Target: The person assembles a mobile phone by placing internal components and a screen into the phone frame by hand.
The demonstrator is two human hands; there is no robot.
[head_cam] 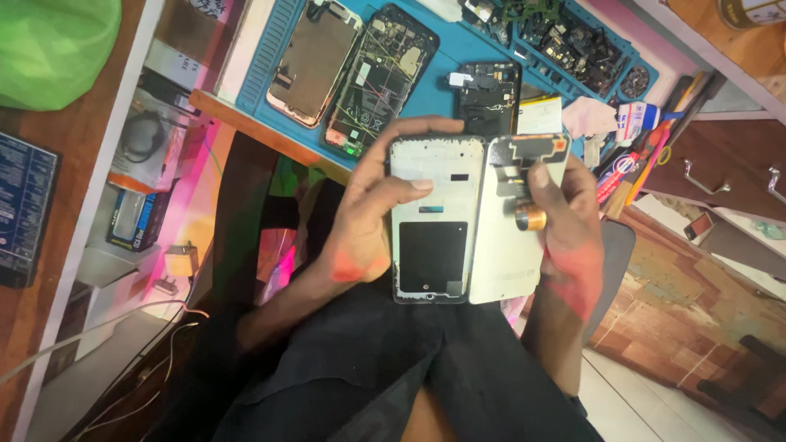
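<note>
Here, left hand gripping a phone frame over the lap, right hand gripping its white back panel, opened phones on blue mat at the worktop's near edge.

The phone frame looks like matt pale plastic with a dark glossy patch, and the white panel beside it is smooth and matt. The blue mat near the counter's front edge looks rubbery; the drawers are varnished wood with shiny metal handles
</note>
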